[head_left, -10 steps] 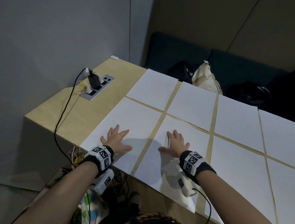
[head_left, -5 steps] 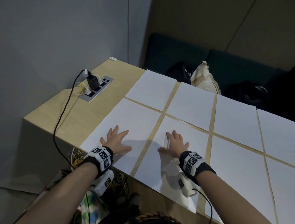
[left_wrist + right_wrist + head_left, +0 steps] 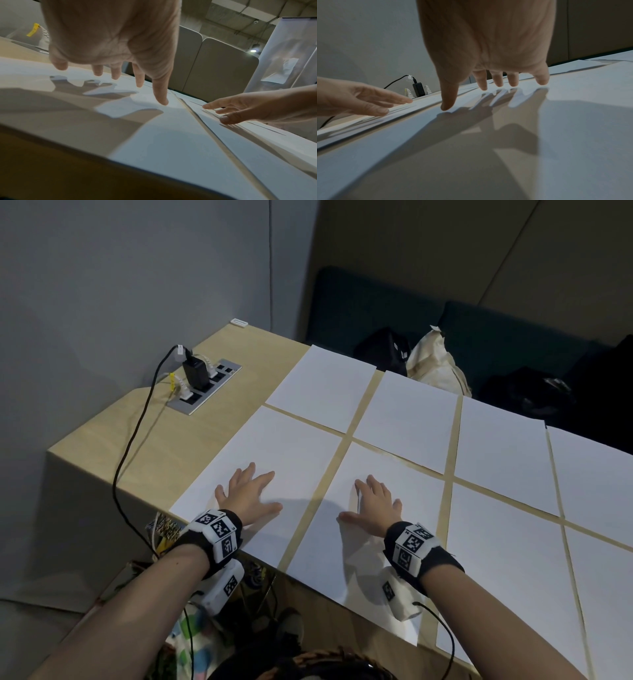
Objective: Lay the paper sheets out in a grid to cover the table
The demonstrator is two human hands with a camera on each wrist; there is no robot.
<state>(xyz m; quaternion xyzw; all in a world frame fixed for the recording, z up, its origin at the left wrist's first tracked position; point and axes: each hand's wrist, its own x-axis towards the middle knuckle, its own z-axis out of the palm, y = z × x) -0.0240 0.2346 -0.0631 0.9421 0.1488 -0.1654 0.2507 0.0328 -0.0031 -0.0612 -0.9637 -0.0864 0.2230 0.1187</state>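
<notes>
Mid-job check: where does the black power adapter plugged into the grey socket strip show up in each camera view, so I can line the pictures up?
Head: black power adapter upper left, upright in the grey socket strip on the bare wooden table.
Left wrist: not in it; the left hand fills the top.
Right wrist: left of centre, beyond the left hand.
Shared landmark: the bare wooden gap between the two near sheets.

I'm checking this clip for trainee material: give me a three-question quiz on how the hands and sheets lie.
1. True or false: the left hand grips a sheet's corner.
2. The right hand is over which sheet? A) near-left sheet B) the sheet right of it C) far-left sheet
3. What stays bare at the table's left end?

Key: 1 false, both hands are spread flat. 2 B. 3 The wood around the power strip.
</notes>
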